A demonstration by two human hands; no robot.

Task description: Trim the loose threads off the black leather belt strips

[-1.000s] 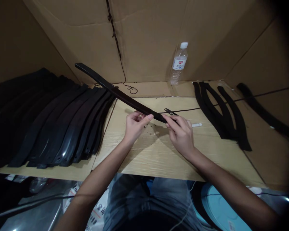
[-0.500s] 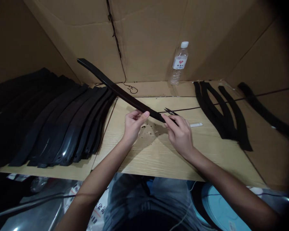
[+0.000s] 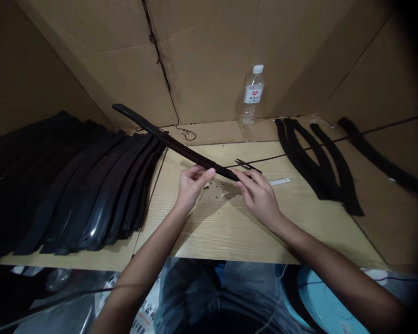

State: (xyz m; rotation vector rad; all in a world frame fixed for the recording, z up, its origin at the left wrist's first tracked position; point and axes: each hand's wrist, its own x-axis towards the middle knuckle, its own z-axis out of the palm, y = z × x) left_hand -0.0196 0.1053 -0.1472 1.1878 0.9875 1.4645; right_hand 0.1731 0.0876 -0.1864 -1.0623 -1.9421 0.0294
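Observation:
A long, curved black strip (image 3: 181, 149) slants over the wooden table (image 3: 195, 232), its far end up at the left. My left hand (image 3: 194, 185) pinches it between thumb and fingers right of its middle. At its near right end, my right hand (image 3: 257, 192) is closed on it. A thin dark cord (image 3: 270, 159) runs from near this end toward the right. Small black snips (image 3: 247, 165) lie on the table just behind my right hand, with a white strip (image 3: 280, 181) to the right of it.
Many black curved pieces (image 3: 73, 190) lie overlapped at the left. Several black fabric-like strips (image 3: 310, 162) lie at the right. A clear bottle (image 3: 252, 95) stands by the cardboard wall (image 3: 209, 55). A light-blue round container (image 3: 329, 301) is below the table edge.
The far end of the black strip sits lower in view. More of the snips shows behind my right hand. The whole view has shifted slightly; both hands keep their hold.

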